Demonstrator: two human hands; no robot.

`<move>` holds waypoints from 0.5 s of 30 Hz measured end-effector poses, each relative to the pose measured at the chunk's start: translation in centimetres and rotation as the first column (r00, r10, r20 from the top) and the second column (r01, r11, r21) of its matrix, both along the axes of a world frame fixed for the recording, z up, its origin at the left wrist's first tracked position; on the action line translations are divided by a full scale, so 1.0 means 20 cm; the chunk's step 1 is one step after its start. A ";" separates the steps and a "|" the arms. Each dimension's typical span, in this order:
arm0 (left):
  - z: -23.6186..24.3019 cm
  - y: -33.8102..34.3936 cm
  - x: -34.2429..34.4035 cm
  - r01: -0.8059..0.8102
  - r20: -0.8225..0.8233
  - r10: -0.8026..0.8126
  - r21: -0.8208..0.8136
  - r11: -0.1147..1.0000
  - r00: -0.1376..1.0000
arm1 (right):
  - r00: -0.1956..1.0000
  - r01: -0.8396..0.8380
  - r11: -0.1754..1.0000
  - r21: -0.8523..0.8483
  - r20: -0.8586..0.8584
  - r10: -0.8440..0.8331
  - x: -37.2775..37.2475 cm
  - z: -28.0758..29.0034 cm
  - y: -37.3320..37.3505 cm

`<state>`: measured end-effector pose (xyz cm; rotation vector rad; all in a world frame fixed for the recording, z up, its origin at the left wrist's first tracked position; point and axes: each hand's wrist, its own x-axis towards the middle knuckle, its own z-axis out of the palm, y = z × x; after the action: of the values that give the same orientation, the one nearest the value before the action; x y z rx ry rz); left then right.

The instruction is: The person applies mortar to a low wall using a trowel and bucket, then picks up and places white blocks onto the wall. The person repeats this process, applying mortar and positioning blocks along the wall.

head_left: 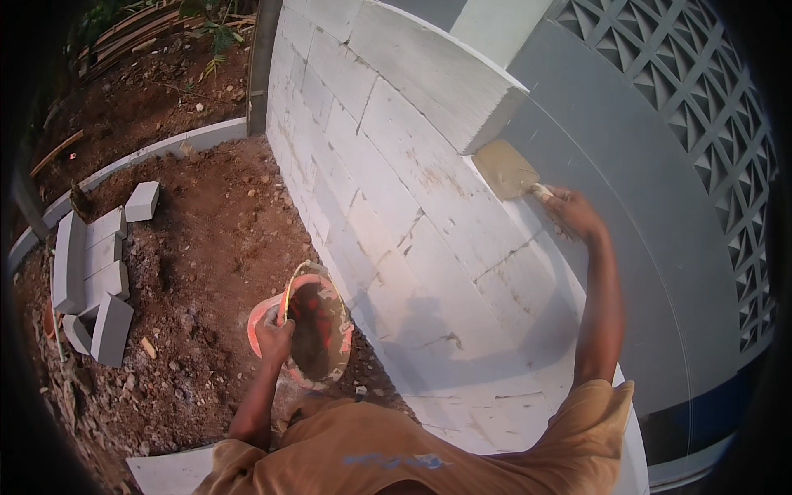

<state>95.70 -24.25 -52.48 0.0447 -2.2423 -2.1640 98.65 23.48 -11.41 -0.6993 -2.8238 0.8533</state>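
Note:
My left hand [274, 337] is closed on the rim and handle of a red bucket [261, 312], whose inside is smeared with grey mortar [312, 346]. Out to the right, my right hand [572, 211] grips the pale handle of a trowel [505, 170]. Its broad blade, coated in mortar, lies at the top of the white block wall [429, 256], close against the end of the uppermost block [445, 78]. Whether the blade touches that block's end face I cannot tell.
Loose light blocks [103, 256] are stacked on the reddish soil [206, 239] at the left, before a low curved kerb [190, 142]. A dark post [261, 74] stands at the wall's far end. Beyond the wall is a grey surface [610, 206] with patterned openwork blocks [685, 99].

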 end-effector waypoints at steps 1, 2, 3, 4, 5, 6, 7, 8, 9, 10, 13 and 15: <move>-0.03 -0.03 -0.01 -0.006 0.008 0.006 -0.006 1.000 1.000 | 1.000 0.008 0.996 0.084 -0.011 -0.007 0.01 -0.02 0.01; -0.06 -0.06 -0.02 -0.010 0.017 0.011 -0.011 1.000 1.000 | 1.000 0.019 0.986 0.167 -0.022 -0.015 0.02 -0.02 0.01; -0.08 -0.08 -0.04 0.012 0.012 -0.012 0.004 1.000 1.000 | 0.999 0.049 0.987 0.151 -0.013 -0.047 0.03 -0.02 0.01; -0.10 -0.09 -0.04 0.009 0.022 -0.008 -0.025 1.000 1.000 | 0.997 0.081 0.987 0.136 -0.004 -0.081 0.04 -0.01 0.00; -0.11 -0.11 -0.04 0.008 0.032 -0.006 -0.054 0.999 0.999 | 0.993 0.116 0.986 0.121 0.005 -0.117 0.06 0.00 -0.01; -0.11 -0.12 -0.04 0.005 0.040 -0.002 -0.084 0.996 0.999 | 0.992 0.125 0.984 0.126 -0.002 -0.126 0.09 -0.01 0.00; -0.14 -0.14 -0.05 0.012 0.051 -0.009 -0.058 0.998 0.999 | 0.991 0.136 0.982 0.131 -0.010 -0.136 0.13 -0.02 0.00; -0.16 -0.14 -0.06 0.022 0.063 -0.019 -0.053 0.998 0.998 | 0.989 0.148 0.980 0.136 -0.017 -0.147 0.17 -0.03 0.01; -0.18 -0.15 -0.08 0.043 0.076 -0.040 -0.047 0.998 0.996 | 0.986 0.168 0.974 0.151 -0.031 -0.165 0.25 -0.03 0.01; -0.18 -0.15 -0.10 0.053 0.081 -0.049 -0.043 0.998 0.995 | 0.984 0.178 0.970 0.165 -0.052 -0.172 0.29 -0.04 0.01; -0.11 -0.17 -0.13 0.052 0.100 -0.046 -0.059 0.997 0.994 | 0.970 0.245 0.953 0.178 -0.037 -0.242 0.44 -0.05 -0.09; -0.14 -0.17 -0.16 0.068 0.089 -0.067 -0.015 0.998 0.994 | 0.960 0.278 0.946 0.166 -0.039 -0.276 0.52 -0.06 -0.14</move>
<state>92.47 -27.70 -55.31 0.0669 -2.3442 -2.2173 109.15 20.75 -12.63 -1.0252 -2.6543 0.5604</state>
